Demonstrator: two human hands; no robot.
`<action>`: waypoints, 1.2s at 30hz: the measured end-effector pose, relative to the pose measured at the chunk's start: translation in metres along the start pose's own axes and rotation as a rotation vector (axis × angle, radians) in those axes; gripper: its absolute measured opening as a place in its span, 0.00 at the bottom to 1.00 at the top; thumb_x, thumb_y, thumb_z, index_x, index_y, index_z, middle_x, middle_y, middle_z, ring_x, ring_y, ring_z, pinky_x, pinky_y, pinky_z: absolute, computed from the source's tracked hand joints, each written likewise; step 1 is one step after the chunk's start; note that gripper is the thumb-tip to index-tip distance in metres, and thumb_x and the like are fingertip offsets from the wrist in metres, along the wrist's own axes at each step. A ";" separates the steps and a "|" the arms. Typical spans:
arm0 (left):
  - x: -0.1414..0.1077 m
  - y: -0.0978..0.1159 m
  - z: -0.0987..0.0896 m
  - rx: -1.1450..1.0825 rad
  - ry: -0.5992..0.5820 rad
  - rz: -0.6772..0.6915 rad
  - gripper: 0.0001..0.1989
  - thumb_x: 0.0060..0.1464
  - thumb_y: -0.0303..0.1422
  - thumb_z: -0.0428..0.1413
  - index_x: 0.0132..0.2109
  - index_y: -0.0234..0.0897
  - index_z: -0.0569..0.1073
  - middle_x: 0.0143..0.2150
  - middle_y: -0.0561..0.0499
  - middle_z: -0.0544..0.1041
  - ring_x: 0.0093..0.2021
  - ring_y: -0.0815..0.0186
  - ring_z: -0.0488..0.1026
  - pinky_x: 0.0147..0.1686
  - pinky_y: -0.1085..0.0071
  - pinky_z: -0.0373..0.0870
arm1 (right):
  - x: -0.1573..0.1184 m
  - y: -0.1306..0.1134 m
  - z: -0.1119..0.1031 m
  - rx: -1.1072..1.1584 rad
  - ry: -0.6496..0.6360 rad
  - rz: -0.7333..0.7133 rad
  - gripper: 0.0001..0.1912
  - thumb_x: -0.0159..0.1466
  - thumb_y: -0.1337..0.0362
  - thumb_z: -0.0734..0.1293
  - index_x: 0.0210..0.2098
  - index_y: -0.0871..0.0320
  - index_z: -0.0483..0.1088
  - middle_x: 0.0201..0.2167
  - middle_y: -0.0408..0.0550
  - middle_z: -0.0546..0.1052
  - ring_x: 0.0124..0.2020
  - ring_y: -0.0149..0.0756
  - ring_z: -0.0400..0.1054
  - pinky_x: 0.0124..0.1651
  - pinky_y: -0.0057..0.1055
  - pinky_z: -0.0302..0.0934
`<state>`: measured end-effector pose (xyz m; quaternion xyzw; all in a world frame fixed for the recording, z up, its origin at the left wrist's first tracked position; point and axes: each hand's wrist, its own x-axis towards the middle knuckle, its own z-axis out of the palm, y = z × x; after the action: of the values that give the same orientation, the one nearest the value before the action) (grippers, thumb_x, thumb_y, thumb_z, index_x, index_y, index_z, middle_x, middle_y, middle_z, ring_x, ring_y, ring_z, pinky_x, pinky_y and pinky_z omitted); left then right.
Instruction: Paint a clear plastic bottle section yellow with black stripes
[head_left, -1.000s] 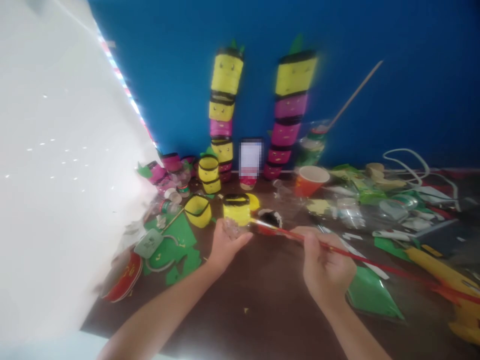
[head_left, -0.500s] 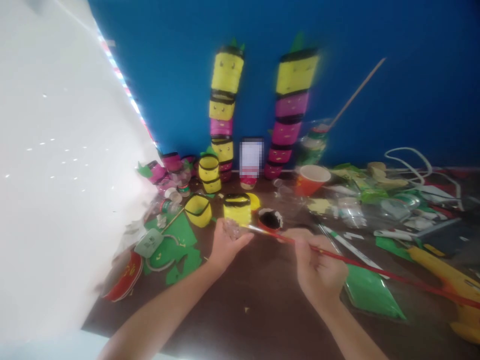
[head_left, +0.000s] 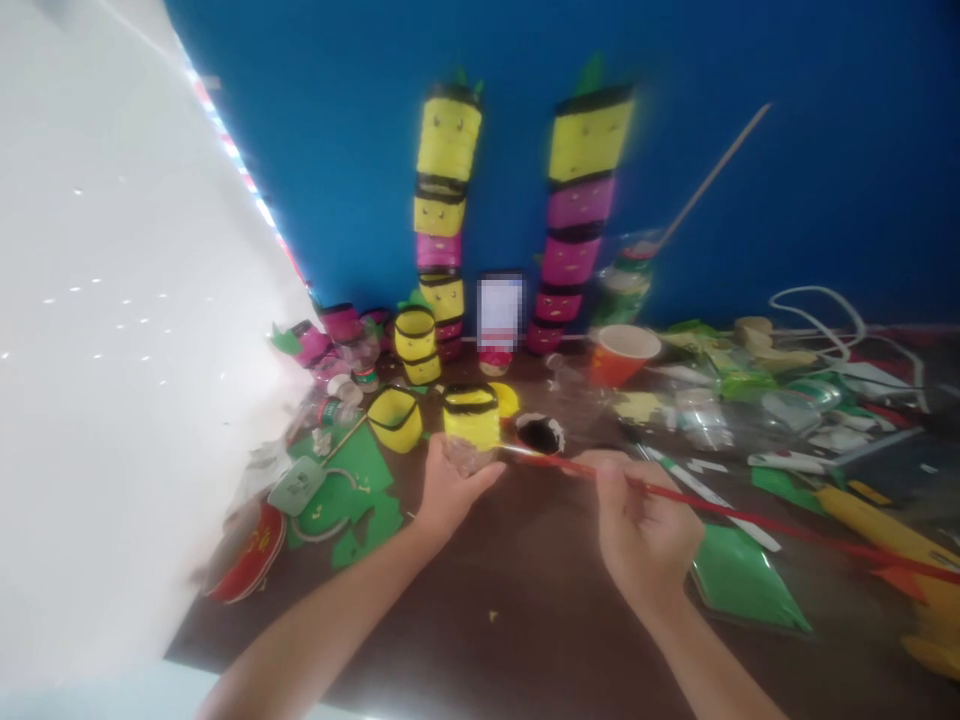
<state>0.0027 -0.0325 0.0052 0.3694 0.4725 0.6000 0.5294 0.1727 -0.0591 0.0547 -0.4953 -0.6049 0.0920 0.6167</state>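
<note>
My left hand [head_left: 450,490] is wrapped round a small clear plastic piece [head_left: 463,455], just in front of a yellow cup with a black rim [head_left: 471,415]. Between the fingers of my right hand [head_left: 645,510] is a long red-handled brush [head_left: 712,505]. Its pale tip points left, close to the clear piece; blur hides whether they touch. A small pot with a dark inside [head_left: 540,434] stands behind the brush. Left of the yellow cup is another yellow cup [head_left: 395,420] with a black edge.
Tall yellow and pink stacks [head_left: 448,140] rise at the back, near a phone [head_left: 500,305]. An orange cup [head_left: 624,355] stands behind my right hand. Green sheets [head_left: 367,480] and a red bowl [head_left: 251,555] lie left; a green packet [head_left: 746,578] and a yellow tool [head_left: 870,520] lie right.
The brush tip has shifted slightly right, away from the clear piece, and my right hand has moved a little right. My left hand keeps its hold.
</note>
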 end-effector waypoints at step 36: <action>-0.002 0.003 -0.002 -0.040 -0.029 -0.054 0.21 0.37 0.33 0.69 0.38 0.37 0.69 0.40 0.48 0.78 0.46 0.61 0.75 0.52 0.63 0.67 | 0.003 0.004 -0.001 0.162 -0.112 -0.081 0.10 0.68 0.62 0.59 0.32 0.55 0.69 0.30 0.48 0.78 0.34 0.39 0.75 0.39 0.38 0.69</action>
<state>0.0005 -0.0351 0.0075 0.3546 0.4626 0.5892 0.5595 0.1760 -0.0554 0.0544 -0.4130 -0.6487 0.1431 0.6231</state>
